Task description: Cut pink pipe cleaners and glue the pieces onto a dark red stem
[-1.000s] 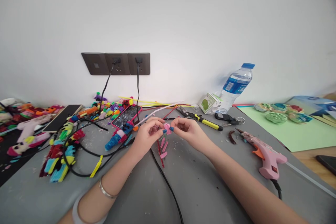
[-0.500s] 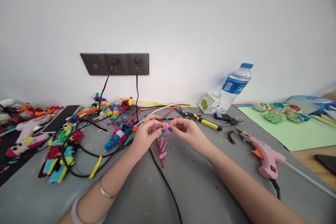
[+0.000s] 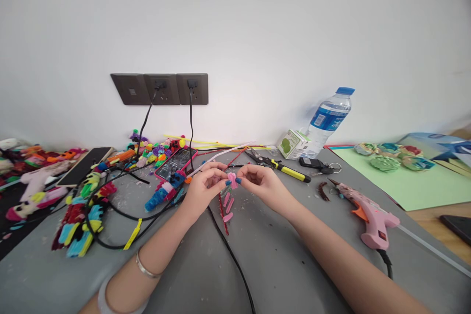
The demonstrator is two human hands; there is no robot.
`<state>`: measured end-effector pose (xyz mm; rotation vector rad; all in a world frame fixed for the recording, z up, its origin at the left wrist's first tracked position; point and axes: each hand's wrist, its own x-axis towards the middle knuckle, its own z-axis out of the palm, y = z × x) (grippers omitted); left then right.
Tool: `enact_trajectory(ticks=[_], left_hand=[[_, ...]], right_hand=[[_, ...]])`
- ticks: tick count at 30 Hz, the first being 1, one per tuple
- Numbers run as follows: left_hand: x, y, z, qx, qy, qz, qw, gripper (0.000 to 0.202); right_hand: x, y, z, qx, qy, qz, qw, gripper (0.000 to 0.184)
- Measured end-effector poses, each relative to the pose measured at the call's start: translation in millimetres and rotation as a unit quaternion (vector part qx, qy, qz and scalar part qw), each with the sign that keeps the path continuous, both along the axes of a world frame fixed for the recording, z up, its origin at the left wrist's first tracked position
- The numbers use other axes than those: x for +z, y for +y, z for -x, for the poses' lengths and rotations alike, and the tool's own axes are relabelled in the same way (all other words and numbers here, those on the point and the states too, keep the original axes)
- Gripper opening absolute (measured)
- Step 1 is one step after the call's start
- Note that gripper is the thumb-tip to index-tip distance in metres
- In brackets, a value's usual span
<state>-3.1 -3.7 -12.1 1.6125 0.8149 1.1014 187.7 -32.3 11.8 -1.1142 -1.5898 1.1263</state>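
Between my two hands, above the middle of the grey table, is a small pink fuzzy piece (image 3: 232, 180) that looks like bent pipe cleaner. My left hand (image 3: 206, 185) pinches its left side between thumb and fingers. On the other side, my right hand (image 3: 259, 184) is closed on the same piece with thumb and forefinger. Just below lie several short pink pipe cleaner pieces (image 3: 229, 205) and a red pipe cleaner (image 3: 222, 213). The fingers partly cover the held piece, so its full shape is hidden.
Right of my hands lie yellow-handled pliers (image 3: 290, 170), car keys (image 3: 320, 164) and a pink glue gun (image 3: 373, 221). A water bottle (image 3: 329, 120) leans behind a small box (image 3: 293, 144). Leftward are a phone (image 3: 175, 163), pipe cleaner figures (image 3: 79, 225) and black cables (image 3: 235, 257).
Both hands stay almost still with the pink piece pinched between them. The whole view has shifted very slightly.
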Motion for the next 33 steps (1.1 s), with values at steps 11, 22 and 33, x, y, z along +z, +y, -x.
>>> enact_trajectory(ticks=[11, 22, 33], left_hand=[[0.1, -0.9, -0.3, -0.007, -0.013, -0.002, 1.000, 0.017], [-2.2, -0.4, 0.6, -0.012, -0.007, -0.014, 1.000, 0.016], [1.0, -1.3, -0.9, -0.007, 0.005, -0.016, 1.000, 0.018]], right_hand=[[1.0, 0.0, -0.1, -0.002, -0.002, 0.002, 1.000, 0.025], [-0.4, 0.4, -0.4, -0.001, -0.009, -0.008, 1.000, 0.026], [-1.8, 0.9, -0.9, 0.006, -0.004, -0.007, 1.000, 0.026]])
